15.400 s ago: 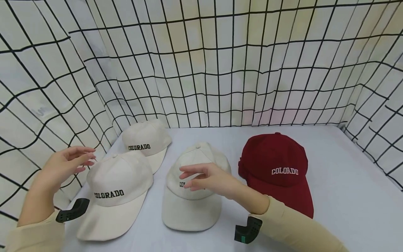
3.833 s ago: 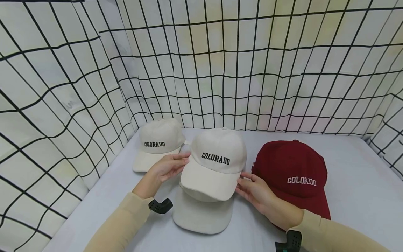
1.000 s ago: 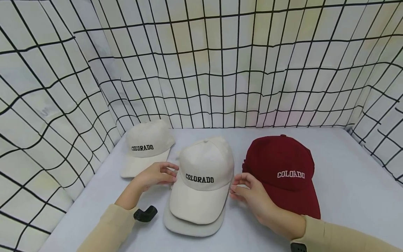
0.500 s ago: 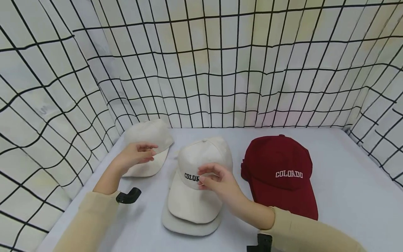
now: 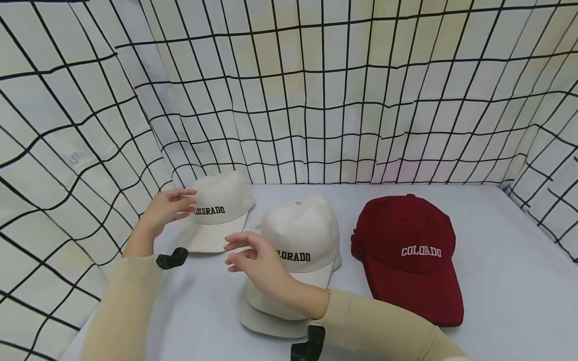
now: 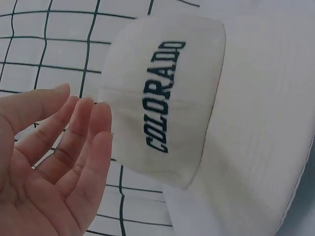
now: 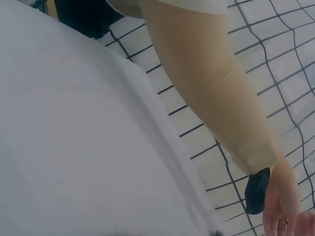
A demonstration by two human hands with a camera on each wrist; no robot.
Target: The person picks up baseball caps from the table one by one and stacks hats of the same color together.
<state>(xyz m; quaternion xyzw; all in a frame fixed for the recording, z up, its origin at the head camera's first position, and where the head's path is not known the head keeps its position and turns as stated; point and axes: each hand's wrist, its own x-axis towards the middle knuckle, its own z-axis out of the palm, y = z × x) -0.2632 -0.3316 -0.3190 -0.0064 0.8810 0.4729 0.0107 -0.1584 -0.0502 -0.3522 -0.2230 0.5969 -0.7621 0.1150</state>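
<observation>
In the head view, my left hand (image 5: 167,208) is at the left side of the back-left off-white cap (image 5: 223,198), fingers loosely bent with nothing in them. The left wrist view shows that cap's black COLORADO lettering (image 6: 162,98) just beyond the fingertips. My right hand (image 5: 259,260) hangs over the stacked caps, its relaxed fingers pointing left and holding nothing. It hides part of the upper off-white cap (image 5: 302,225), which sits on another pale cap whose brim (image 5: 271,326) sticks out below. A dark red cap (image 5: 406,240) with white COLORADO lettering lies to the right.
The caps lie on a white-covered table (image 5: 510,260). A black grid net (image 5: 316,100) over white sheeting walls the back and both sides, close behind the back-left cap. Black wrist devices (image 5: 172,258) sit at both cuffs.
The front-left off-white cap was lifted with both hands and set onto the middle cap. Both hands then let go and moved left, the left one to the back-left cap.
</observation>
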